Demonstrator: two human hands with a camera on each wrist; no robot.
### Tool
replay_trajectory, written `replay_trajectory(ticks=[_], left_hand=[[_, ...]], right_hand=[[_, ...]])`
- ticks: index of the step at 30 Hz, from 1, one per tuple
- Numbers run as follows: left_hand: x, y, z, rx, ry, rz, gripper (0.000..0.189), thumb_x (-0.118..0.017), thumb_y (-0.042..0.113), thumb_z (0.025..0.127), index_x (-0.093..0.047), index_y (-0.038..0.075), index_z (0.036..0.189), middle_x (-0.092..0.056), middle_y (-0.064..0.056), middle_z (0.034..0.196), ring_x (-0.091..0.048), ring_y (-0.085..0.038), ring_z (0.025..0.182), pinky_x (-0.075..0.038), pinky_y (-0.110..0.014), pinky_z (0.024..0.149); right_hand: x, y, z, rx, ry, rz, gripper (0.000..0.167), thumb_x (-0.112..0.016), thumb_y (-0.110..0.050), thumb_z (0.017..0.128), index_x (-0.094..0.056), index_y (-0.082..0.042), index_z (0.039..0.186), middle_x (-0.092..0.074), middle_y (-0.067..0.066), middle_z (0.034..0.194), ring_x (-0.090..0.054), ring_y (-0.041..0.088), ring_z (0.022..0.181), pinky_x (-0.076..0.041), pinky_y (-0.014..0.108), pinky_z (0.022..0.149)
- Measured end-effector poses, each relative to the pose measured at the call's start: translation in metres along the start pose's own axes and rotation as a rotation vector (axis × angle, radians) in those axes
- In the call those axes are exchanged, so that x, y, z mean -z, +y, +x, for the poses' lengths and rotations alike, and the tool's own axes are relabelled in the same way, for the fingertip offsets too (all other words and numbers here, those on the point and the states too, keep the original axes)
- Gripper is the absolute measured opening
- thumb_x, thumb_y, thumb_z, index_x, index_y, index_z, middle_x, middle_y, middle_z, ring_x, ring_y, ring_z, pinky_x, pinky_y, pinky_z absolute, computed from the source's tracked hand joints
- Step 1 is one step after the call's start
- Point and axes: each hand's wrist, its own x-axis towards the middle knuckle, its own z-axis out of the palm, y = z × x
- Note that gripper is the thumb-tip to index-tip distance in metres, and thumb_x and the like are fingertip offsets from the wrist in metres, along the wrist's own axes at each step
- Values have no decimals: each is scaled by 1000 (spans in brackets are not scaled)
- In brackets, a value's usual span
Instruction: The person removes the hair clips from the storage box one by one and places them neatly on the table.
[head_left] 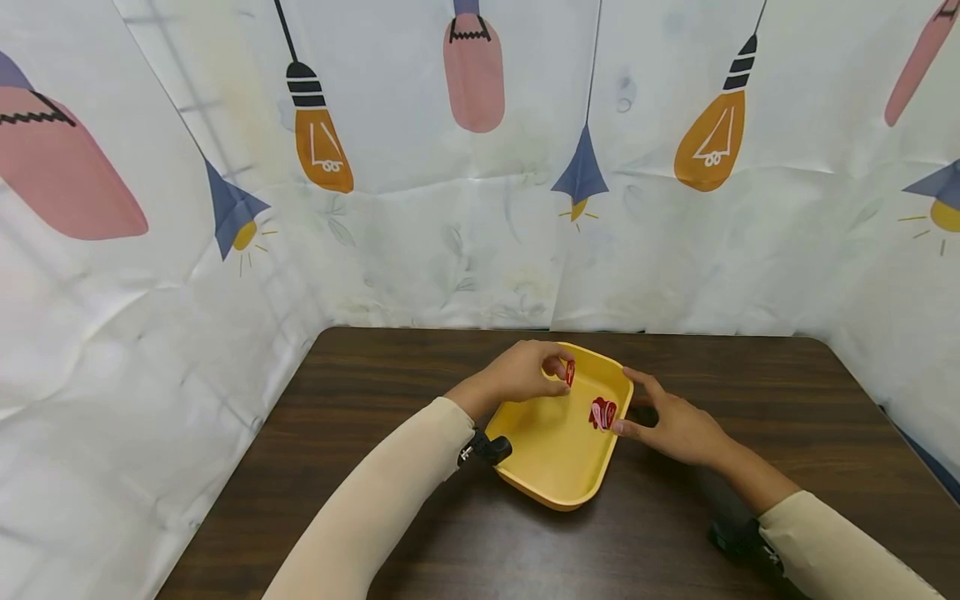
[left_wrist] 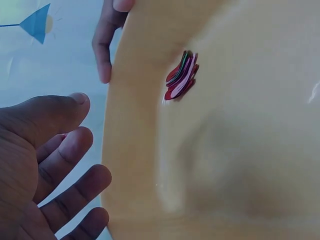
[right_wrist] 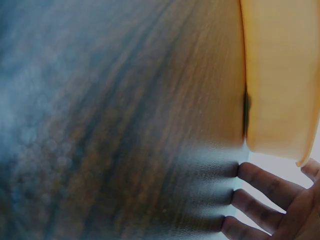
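Observation:
A yellow plastic tray (head_left: 555, 454) lies at an angle on the table. My left hand (head_left: 521, 372) is over its far left part, pinching a small flat red piece (head_left: 571, 372) between thumb and fingers. On the tray floor, near the right wall, sits a small stack of thin flat red and pink pieces (head_left: 602, 413), with a strip of green showing in the left wrist view. My right hand (head_left: 686, 429) touches the tray's right rim with thumb and index fingertip, its fingers fairly straight. The right wrist view shows the other fingertips (right_wrist: 245, 170) low beside the tray's outer wall.
The tray stands on a dark wood-grain table (head_left: 405, 375). A white cloth (head_left: 420, 250) printed with lamps and bulbs hangs behind the table and along its sides. A black wrist camera (head_left: 491, 450) on the left wrist overlaps the tray's near left rim in the head view.

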Motion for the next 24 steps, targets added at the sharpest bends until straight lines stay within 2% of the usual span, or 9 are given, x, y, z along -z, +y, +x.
replay_trajectory(ticks=[7,15,24], left_hand=[[9,-8,-11,11,46,-52,49,-82,25,89,-66,12,134,-69,13,95,-65,-11,102,-52,-29,91],[18,-19,-22,21,60,-118,50,-82,25,90,-66,10,134,-69,11,98,-66,-16,105,-53,-32,93],[22,-32,-35,59,94,-98,48,-82,21,90,-66,12,134,-70,8,102,-66,-13,101,-54,-31,90]], right_hand=[[-1,1,1,-2,4,-7,96,-64,-67,92,-14,-28,164,-61,21,138,-65,44,114,-52,65,81],[-1,1,0,1,10,-4,98,-63,-69,91,-14,-26,164,-61,20,138,-65,44,114,-52,65,80],[-1,1,-1,5,11,-3,97,-64,-67,91,-15,-24,164,-62,19,137,-65,43,112,-53,63,79]])
